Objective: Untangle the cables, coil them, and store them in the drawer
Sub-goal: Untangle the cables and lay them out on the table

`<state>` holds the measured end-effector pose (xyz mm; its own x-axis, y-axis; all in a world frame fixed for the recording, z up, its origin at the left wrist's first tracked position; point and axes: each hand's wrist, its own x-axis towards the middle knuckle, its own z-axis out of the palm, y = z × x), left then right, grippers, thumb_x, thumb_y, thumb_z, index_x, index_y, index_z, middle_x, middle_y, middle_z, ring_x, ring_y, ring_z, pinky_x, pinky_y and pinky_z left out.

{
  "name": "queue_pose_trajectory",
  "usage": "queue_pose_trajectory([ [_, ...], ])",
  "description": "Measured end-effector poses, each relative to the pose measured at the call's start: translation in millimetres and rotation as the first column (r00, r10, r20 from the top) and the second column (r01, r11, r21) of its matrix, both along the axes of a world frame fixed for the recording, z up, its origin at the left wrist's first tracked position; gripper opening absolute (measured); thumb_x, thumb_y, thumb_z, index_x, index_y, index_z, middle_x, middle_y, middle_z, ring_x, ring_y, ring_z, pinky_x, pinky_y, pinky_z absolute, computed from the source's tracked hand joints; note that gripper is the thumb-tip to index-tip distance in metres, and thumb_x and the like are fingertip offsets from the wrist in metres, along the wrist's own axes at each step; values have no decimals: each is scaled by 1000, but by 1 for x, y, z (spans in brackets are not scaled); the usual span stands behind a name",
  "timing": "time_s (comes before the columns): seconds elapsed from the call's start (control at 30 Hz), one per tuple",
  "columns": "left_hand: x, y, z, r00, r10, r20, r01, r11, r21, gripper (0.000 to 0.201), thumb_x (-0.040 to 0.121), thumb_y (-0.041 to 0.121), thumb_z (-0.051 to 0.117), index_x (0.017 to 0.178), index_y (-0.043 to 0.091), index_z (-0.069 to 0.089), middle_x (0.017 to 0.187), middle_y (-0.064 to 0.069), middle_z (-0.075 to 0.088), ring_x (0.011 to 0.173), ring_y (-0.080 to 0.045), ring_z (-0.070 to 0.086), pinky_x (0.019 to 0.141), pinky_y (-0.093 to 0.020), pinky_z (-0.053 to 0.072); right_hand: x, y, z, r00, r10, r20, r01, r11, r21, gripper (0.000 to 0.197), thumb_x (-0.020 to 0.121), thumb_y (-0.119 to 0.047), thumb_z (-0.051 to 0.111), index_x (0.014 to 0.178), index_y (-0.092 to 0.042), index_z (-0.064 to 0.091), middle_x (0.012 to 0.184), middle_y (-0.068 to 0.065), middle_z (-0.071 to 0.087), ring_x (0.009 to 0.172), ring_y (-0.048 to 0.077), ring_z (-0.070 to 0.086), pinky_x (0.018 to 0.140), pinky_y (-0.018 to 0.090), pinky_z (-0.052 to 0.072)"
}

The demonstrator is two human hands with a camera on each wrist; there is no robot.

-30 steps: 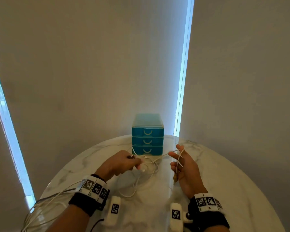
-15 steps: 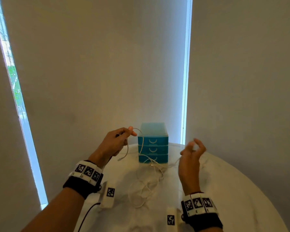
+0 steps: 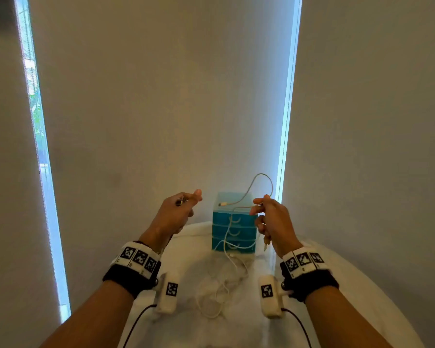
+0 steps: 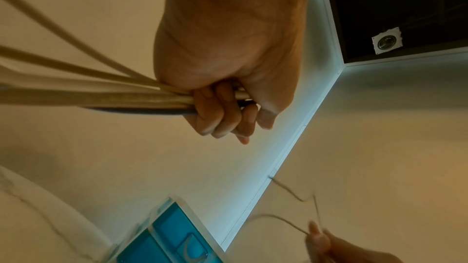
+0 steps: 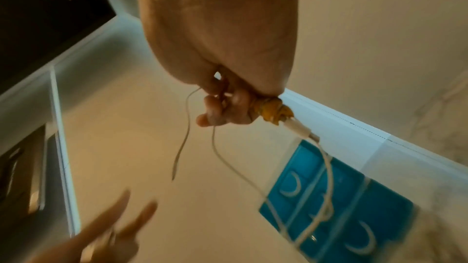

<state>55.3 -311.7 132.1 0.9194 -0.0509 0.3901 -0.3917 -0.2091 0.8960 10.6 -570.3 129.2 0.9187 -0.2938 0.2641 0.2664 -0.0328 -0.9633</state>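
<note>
Head view: both hands now raised higher than a second ago. Left hand point(image 3: 177, 213) clenched around a cable bundle point(image 4: 101, 95); right hand point(image 3: 274, 218) pinching white cable point(image 3: 227, 229), lifted from worktop point(image 3: 349, 285). Drawer unit point(image 3: 234, 232) at 12 o'clock, shut. Untangling underway.

The surface point(image 3: 349, 285) is round, white marble with faint grey veins. At its 12 o'clock edge stands a small blue drawer unit point(image 3: 234, 232) of three stacked drawers, all closed. Just in front of it, toward the centre, a loose tangle of white cables point(image 3: 220, 290) lies on the marble.
</note>
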Motion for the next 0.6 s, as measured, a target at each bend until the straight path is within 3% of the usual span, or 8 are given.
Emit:
queue_pose_trajectory([
  [0.13,1,-6,-8,1000,-1,-1,1,999,51,35,95,57,74,107,24,78,86,12,71,69,-5,60,49,-17,43,-12,-28,22,1000,-23,10,21,991,130,36,116,-34,38,111,-11,65,86,5,72,47,12,46,37,22,31],
  [0.27,-1,-40,-35,964,-243,-109,264,923,281,19,92,40,84,93,21,81,73,24,74,69,5,67,61,-8,50,-18,-23,32,999,-13,29,8,987,163,34,115,-35,40,109,-13,66,83,1,70,45,11,43,37,21,27],
  [0.33,-5,-61,-55,943,-288,-169,334,825,456,28,90,51,83,104,27,82,81,31,74,76,14,66,75,-7,53,-19,-19,36,999,8,33,-15,976,217,34,115,-35,42,106,-14,67,79,-1,69,44,11,41,36,20,25],
  [0.4,0,-81,-80,949,-267,-170,316,769,555,61,78,80,76,121,36,78,109,27,77,100,7,69,100,-26,57,-20,-14,39,999,37,26,-42,974,223,34,114,-34,43,103,-15,68,77,-2,68,44,11,40,35,20,23],
  [0.43,6,-86,-91,954,-242,-178,300,750,589,74,72,90,71,126,40,74,119,23,76,108,0,70,105,-34,56,-21,-12,40,999,47,21,-51,977,209,34,114,-34,43,102,-15,68,77,-2,67,44,11,40,35,20,23],
  [0.5,15,-91,-102,970,-191,-151,244,742,624,83,69,98,62,125,37,75,122,16,77,110,-6,71,103,-38,57,-23,-11,40,998,65,9,-66,983,174,33,114,-34,43,104,-15,68,77,-2,66,44,11,38,36,21,23],
  [0.6,9,-87,-93,976,-172,-134,216,841,496,64,83,86,62,108,31,84,112,13,80,105,-6,71,92,-26,56,-22,-14,42,996,86,-3,-85,987,135,32,114,-33,43,107,-14,67,78,-1,63,44,11,35,38,22,23],
])
